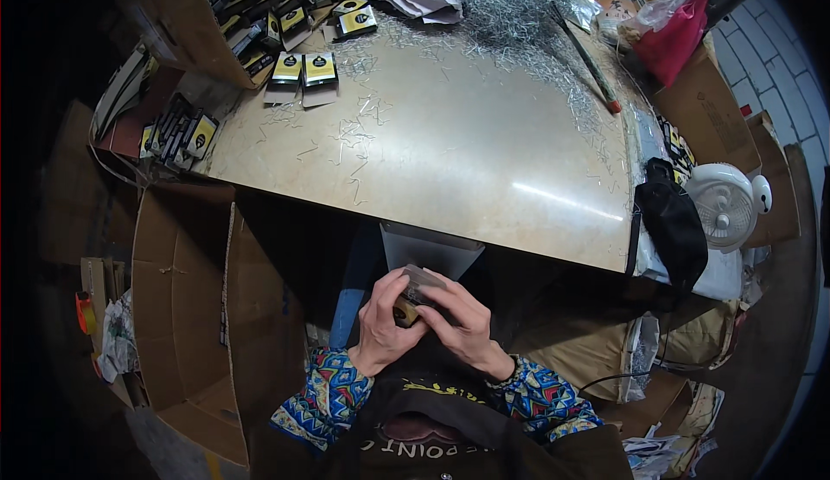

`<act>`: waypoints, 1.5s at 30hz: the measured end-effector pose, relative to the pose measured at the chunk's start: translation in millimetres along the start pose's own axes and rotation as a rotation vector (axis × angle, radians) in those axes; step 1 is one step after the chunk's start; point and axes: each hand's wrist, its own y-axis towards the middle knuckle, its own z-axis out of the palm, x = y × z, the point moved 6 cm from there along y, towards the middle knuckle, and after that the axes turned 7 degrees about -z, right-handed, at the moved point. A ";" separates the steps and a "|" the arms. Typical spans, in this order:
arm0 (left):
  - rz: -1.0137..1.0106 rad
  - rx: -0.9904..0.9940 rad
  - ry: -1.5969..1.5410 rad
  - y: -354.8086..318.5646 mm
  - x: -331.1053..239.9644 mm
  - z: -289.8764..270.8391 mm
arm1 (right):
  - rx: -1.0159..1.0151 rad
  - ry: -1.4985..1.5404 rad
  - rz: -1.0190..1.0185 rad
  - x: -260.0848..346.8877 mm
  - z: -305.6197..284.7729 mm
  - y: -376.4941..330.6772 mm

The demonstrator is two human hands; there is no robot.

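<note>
Between both hands, in front of my body and below the table's near edge, is a small carton with a yellow and black face and a grey flap. My left hand closes around its left side, thumb toward the front. From the right, my right hand grips the same carton, with its fingers over the grey upper end. The fingers hide most of the carton, and its contents cannot be made out. Just beyond the hands, a grey tray-like surface juts out from under the table edge.
Thin bent metal wires are heaped at the table's back. Two yellow-black cartons stand at the left near more piled cartons. A tall cardboard box is at my left. A white fan and black bag sit right.
</note>
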 end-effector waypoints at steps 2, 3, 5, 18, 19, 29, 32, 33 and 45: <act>-0.072 0.007 -0.031 -0.7 3.4 2.9 | -0.079 0.055 0.106 -3.5 -3.1 -0.3; -0.145 0.013 -0.059 -0.9 7.3 4.0 | -0.083 0.039 0.078 -3.4 -4.2 4.1; -0.091 0.000 -0.001 2.9 3.2 2.3 | -0.090 0.023 0.047 -1.3 -4.0 4.2; -0.162 0.074 0.072 7.6 2.7 3.9 | -0.112 0.152 0.191 -12.1 -8.2 5.2; -0.168 0.079 0.078 8.5 1.7 4.2 | -0.092 0.101 0.116 -9.5 -11.4 10.7; -0.178 0.056 0.052 10.6 1.3 3.6 | 0.052 -0.213 0.001 3.8 -16.3 19.3; -0.146 0.092 0.086 12.1 -1.9 7.1 | 0.036 -0.116 0.030 -2.5 -12.5 14.8; -0.139 0.077 0.085 12.7 -4.2 6.4 | 0.003 -0.056 0.061 -4.2 -13.4 12.7; -0.021 0.053 0.167 17.4 -9.2 6.5 | -0.224 0.321 0.441 -11.2 -8.2 -1.8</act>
